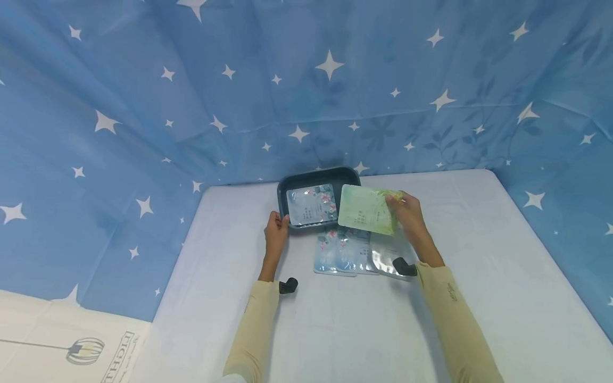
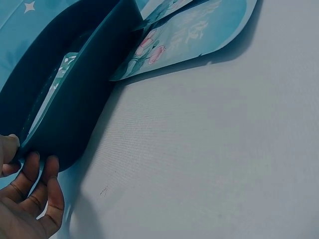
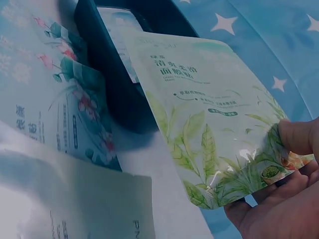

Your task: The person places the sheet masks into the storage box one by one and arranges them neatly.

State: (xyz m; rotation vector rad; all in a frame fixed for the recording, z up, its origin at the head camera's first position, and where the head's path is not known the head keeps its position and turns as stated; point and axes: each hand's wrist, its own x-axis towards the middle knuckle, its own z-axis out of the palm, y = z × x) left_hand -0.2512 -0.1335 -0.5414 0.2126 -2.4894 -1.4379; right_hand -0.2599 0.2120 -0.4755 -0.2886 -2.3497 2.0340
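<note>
Green packet (image 1: 364, 208) tight in right fingers (image 3: 288, 191), tray rim (image 1: 281, 196) in left fingers (image 2: 51, 168), packets (image 1: 350, 252) alongside.

We see a white table (image 1: 325, 330) bearing a dark tray (image 1: 316, 177) near its far edge and, farther in, blue packets (image 1: 330, 258) and a silvery packet (image 1: 384, 252).

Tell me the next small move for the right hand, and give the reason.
I'd probably shift the green packet left and lower it into the dark tray. The right hand holds it raised at the tray's right end, a blue floral packet lies inside with some bare space beside it, and the left hand grips the tray's rim.
</note>
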